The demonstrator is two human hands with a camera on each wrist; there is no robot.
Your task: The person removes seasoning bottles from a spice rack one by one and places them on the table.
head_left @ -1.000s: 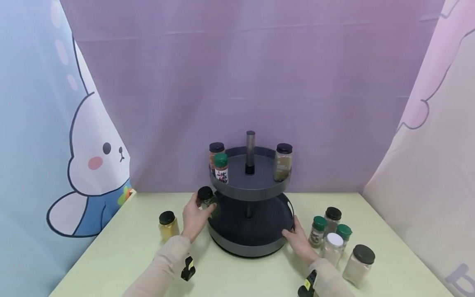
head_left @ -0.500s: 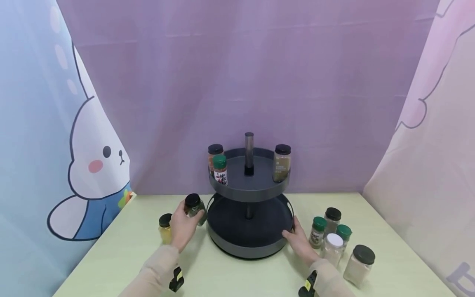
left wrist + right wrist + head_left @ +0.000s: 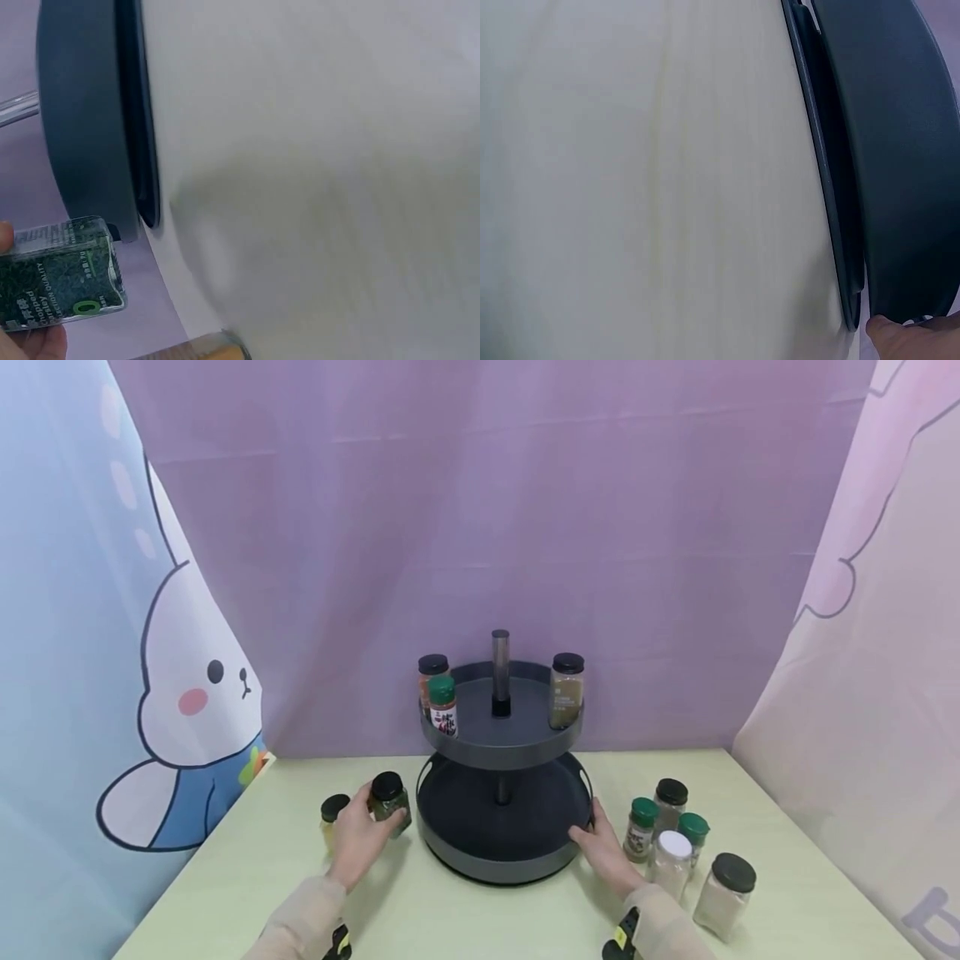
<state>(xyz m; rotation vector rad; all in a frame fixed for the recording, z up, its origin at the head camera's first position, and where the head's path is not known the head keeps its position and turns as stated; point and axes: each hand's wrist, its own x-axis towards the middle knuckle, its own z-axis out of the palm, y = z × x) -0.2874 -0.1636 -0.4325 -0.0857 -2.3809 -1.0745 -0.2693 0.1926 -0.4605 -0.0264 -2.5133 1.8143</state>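
Note:
My left hand [image 3: 360,839] pinches a spice jar of green flakes [image 3: 391,806] with a black lid, just left of the two-tier turntable [image 3: 495,867]. The left wrist view shows the label side of this green-flake jar [image 3: 64,277], its base apart from the tabletop. A jar of yellow powder [image 3: 328,833] stands partly behind the left hand. My right hand [image 3: 606,852] grips the lower tier's right rim by the handle slot, its thumb on the near side. In the right wrist view, only part of that hand [image 3: 915,337] shows at the tray's edge.
On the upper tier [image 3: 502,756] stand an orange-red spice jar [image 3: 425,689], a green-lidded shaker [image 3: 443,710] and a brown powder jar [image 3: 567,693]. Several jars, among them a white-lidded jar [image 3: 670,867] and a black-lidded jar [image 3: 723,897], stand right of my right hand.
My left hand has moved left and down with the green-flake jar, from over the lower tier's left edge to beside the turntable. The right hand keeps its grip on the rim.

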